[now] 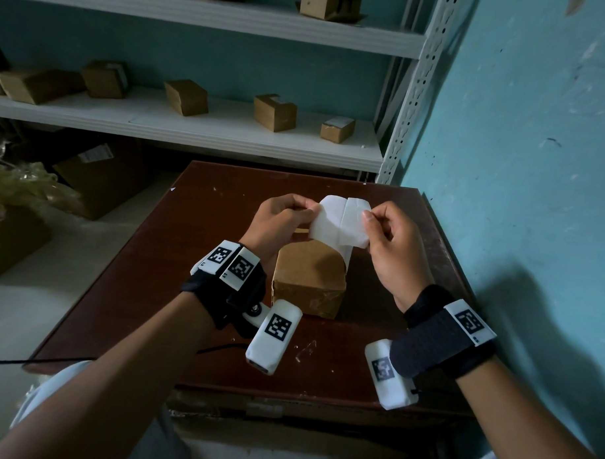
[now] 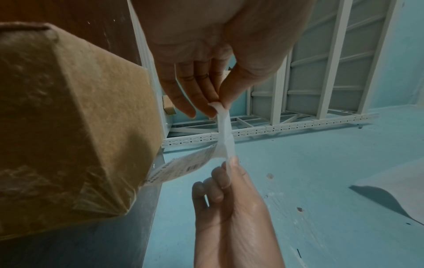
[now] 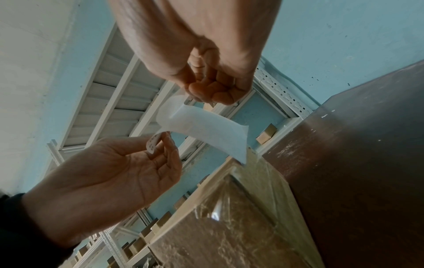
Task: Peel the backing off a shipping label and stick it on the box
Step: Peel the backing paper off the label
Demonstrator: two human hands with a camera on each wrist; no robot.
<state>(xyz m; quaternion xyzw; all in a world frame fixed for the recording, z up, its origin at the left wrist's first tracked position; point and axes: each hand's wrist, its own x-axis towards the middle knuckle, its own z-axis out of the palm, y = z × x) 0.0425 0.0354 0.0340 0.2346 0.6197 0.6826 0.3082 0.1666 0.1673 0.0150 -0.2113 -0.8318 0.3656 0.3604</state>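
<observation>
A small brown cardboard box (image 1: 309, 277), wrapped in clear tape, stands on the dark brown table (image 1: 155, 275). Just above and behind the box I hold a white shipping label sheet (image 1: 339, 220) between both hands. My left hand (image 1: 307, 205) pinches its left edge and my right hand (image 1: 366, 216) pinches its right side. The left wrist view shows the sheet (image 2: 226, 137) stretched between the two pinches, with the printed face (image 2: 183, 166) hanging toward the box (image 2: 69, 117). In the right wrist view the white sheet (image 3: 206, 130) curves over the box (image 3: 229, 226), and a printed corner (image 3: 152, 145) curls at my left fingertips.
A white metal shelf (image 1: 195, 129) behind the table carries several small cardboard boxes (image 1: 274, 111). The blue wall (image 1: 519, 168) runs close along the table's right side. Larger cartons (image 1: 100, 177) sit on the floor to the left. Small white scraps (image 1: 303, 349) lie near the table's front.
</observation>
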